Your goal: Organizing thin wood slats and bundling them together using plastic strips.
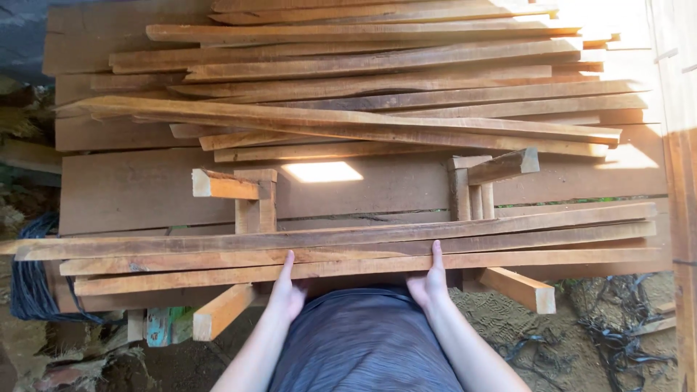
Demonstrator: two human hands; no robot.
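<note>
Pressing against the nearest slat [363, 267], the left hand [287, 289] and right hand [429, 282] lie flat with fingers stretched along its rough, reddish-brown edge; neither is curled around it. This long, thin strip rests near the person, on two more like it, across a stand [254, 199] of short square blocks. Farther off, a loose pile [363, 80] of similar sawn strips covers wide planks [145, 189]. Sandy ground [508, 319] lies below right.

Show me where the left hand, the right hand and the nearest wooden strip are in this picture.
left hand [285, 290], head view: on the back of the hand.
right hand [430, 282], head view: on the back of the hand.
nearest wooden strip [363, 267], head view: on its top face, between the two hands.
</note>
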